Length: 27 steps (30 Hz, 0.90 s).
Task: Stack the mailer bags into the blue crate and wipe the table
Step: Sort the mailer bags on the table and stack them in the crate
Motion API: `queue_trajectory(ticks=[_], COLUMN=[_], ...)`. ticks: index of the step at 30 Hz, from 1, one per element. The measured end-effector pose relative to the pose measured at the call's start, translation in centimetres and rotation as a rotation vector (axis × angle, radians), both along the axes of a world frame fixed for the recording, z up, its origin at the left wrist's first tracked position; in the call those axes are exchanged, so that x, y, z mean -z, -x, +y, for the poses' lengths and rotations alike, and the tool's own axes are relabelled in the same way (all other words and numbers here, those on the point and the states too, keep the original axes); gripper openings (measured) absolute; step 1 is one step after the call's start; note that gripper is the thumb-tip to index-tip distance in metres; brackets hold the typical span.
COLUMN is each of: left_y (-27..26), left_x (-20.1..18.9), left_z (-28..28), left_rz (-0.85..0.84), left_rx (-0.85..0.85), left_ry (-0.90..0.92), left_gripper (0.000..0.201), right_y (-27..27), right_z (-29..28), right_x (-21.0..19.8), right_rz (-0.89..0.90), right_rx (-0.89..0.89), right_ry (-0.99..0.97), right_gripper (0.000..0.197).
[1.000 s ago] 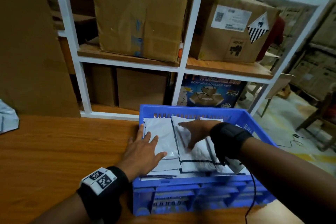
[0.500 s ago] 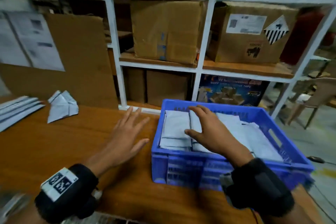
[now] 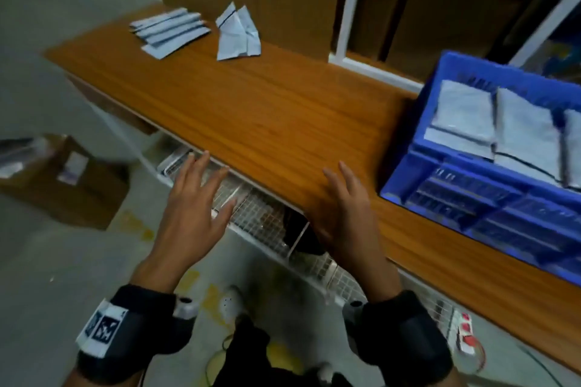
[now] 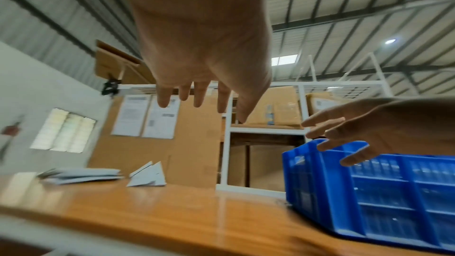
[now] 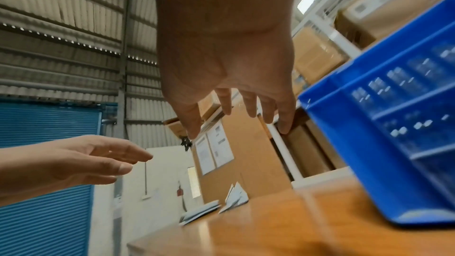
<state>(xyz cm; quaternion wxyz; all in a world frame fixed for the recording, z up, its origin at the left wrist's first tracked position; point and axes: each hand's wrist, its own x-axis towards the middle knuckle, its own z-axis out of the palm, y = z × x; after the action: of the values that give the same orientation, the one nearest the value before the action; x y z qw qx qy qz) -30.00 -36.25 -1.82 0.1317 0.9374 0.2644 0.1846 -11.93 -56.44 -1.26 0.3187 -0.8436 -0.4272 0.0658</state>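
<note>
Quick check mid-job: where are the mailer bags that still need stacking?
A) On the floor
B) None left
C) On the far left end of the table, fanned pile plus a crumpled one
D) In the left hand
C: the fanned pile and the crumpled bag lie on the table; both hands, left hand and right hand, hold nothing.

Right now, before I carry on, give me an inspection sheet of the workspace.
Surface: wooden table, bare in the middle.
Job's things: blue crate at the right end holds flat mailer bags; fanned bags lie at the far left end.
Clutter: a crumpled bag beside the fanned bags.
Hands: left hand and right hand open, holding nothing, at the near edge.
Cables: yellow cable on the floor.
Surroundings: white rack with cartons behind; floor carton.
</note>
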Motion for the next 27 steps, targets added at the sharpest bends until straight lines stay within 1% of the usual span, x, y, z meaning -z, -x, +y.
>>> queue_trajectory(ticks=[2, 5, 8, 12, 15, 19, 22, 27], left_y=[1.9, 4.6, 6.5, 7.7, 7.0, 4.6, 2.1, -2.6], left_x=[1.3, 2.7, 2.8, 2.2, 1.4, 1.3, 1.4, 1.0], left_z=[2.4, 7.0, 12.5, 19.9, 25.0, 30.9, 35.0, 41.9], left_rz=[0.005, -0.009, -0.031, -0.026, -0.024, 0.0, 0.032, 0.047], left_rx=[-0.067, -0.171, -0.236, -0.253, -0.239, -0.175, -0.143, -0.105], left_ry=[0.027, 0.085, 0.13, 0.109, 0.082, 0.061, 0.064, 0.081], left_gripper=[0.06, 0.058, 0.057, 0.056, 0.056, 0.058, 0.061, 0.058], right_y=[0.6, 1.2, 1.3, 1.6, 1.2, 0.1, -2.0, -6.3], right_z=[3.4, 8.9, 14.9, 22.1, 26.8, 32.2, 36.2, 43.6], right_x=[0.8, 1.8, 2.0, 2.2, 1.8, 1.2, 1.0, 1.3], right_rz=[0.017, 0.028, 0.022, 0.024, 0.017, -0.009, 0.019, 0.063], right_rx=[-0.045, -0.065, -0.092, -0.127, -0.108, -0.098, -0.069, -0.064], right_ry=[0.009, 0.057, 0.056, 0.075, 0.068, 0.049, 0.049, -0.044], right_gripper=[0.077, 0.079, 0.076, 0.075, 0.076, 0.071, 0.074, 0.081])
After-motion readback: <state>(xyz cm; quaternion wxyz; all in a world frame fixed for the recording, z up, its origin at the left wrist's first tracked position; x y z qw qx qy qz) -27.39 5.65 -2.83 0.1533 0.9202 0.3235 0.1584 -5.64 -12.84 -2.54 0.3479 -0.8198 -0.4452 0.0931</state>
